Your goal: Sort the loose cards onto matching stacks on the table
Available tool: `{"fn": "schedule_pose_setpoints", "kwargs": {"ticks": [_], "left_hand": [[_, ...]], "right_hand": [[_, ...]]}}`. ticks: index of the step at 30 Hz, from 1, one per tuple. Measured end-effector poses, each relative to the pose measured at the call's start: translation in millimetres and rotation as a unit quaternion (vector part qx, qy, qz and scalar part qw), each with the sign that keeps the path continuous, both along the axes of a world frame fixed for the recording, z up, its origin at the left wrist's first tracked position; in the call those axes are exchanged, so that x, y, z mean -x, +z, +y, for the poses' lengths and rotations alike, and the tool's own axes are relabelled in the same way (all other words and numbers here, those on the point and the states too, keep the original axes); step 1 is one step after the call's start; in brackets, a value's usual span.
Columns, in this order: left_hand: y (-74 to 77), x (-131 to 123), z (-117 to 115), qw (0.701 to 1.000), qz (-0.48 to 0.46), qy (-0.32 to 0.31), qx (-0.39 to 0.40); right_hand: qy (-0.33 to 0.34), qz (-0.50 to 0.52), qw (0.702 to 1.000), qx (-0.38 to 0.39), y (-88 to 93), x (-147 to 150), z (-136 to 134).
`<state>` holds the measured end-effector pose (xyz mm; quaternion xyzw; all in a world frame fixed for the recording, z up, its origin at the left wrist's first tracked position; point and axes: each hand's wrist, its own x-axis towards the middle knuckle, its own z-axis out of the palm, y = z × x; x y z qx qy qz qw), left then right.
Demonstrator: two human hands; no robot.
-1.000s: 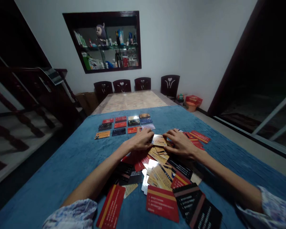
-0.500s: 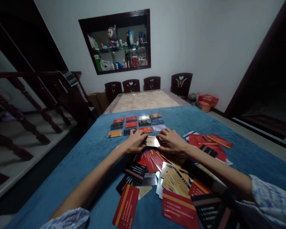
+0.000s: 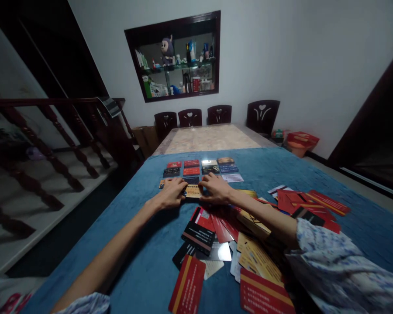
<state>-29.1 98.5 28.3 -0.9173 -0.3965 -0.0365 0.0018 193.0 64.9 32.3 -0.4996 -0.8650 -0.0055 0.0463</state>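
Observation:
A gold card (image 3: 193, 191) lies on the blue cloth (image 3: 134, 226) between my two hands. My left hand (image 3: 171, 196) touches its left end with curled fingers. At the card's right end rests my right hand (image 3: 217, 190), fingertips pressed down on its edge. Just beyond them, several cards form a neat grid (image 3: 201, 168) in rows. A loose heap of red, black and gold cards (image 3: 236, 235) is spread under and beside my right forearm.
The blue cloth covers the near part of a long table; its bare marble top (image 3: 209, 137) continues to several dark chairs (image 3: 219, 114). A wooden stair railing (image 3: 52, 139) runs along the left. A wall niche (image 3: 178, 56) holds bottles and a toy.
Both hands have slid the gold card away from the heap, forward and left, up to the near edge of the card grid. The view has turned to the left.

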Motion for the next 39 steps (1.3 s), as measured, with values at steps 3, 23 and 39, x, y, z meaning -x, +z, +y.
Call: {"fn": "schedule_pose_setpoints", "kwargs": {"ticks": [3,23,39], "left_hand": [[-1.9,16.6,9.3,1.0,0.0,0.019,-0.003],[-7.9,79.0,65.7,0.992,-0.016,0.119,0.034],[-18.4,82.9,94.1,0.995,-0.002,0.084,0.06]], "right_hand": [[0.002,0.004,1.0,0.007,2.4,17.1,10.4],[0.016,-0.015,0.999,0.038,4.5,89.5,78.9],[0.016,-0.066,0.996,0.059,3.1,101.6,94.3]]}}
